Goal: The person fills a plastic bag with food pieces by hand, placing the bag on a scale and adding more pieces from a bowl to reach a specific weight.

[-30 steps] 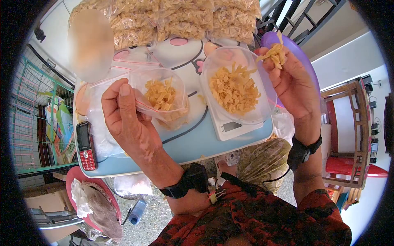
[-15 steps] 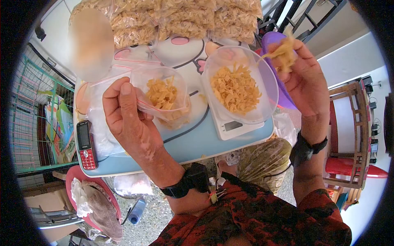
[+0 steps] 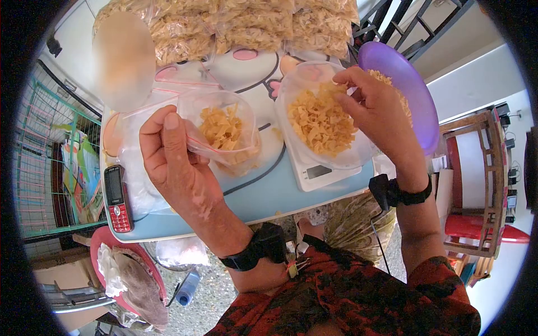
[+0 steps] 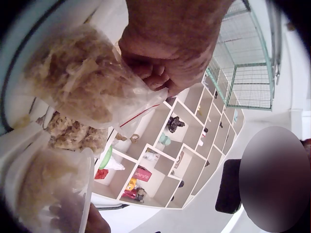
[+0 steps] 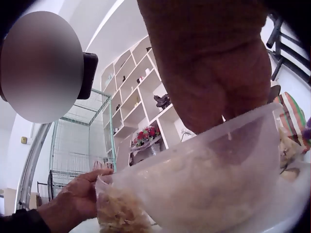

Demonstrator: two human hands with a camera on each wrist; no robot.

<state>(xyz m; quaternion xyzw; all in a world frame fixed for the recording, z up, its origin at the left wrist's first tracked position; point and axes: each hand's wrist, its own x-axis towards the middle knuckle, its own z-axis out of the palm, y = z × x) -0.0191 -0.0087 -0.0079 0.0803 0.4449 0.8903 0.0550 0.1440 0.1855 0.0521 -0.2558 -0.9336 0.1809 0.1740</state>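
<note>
My left hand point(image 3: 182, 159) pinches the rim of a clear zip bag point(image 3: 246, 120) with a red seal line, partly filled with pale yellow dried flakes point(image 3: 219, 127). Right of it, a translucent plastic tub point(image 3: 291, 84) of the same flakes point(image 3: 319, 126) stands on a white digital scale point(image 3: 319, 176). Over the tub's right side is my right hand point(image 3: 378, 109), fingers bent, fingertips right at the flakes. I cannot tell whether it pinches any. In the right wrist view the tub wall point(image 5: 214, 179) covers its fingertips.
Behind the tub, several filled bags point(image 3: 252, 33) are stacked at the table's back. A purple bowl point(image 3: 423, 112) with flakes stands at the right. A red and black phone point(image 3: 116, 199) lies at the table's left edge, near flat empty bags point(image 3: 140, 185).
My right hand held a clump of flakes, carried it right over the purple bowl, then came back left over the tub. My left hand and the bag have hardly moved.
</note>
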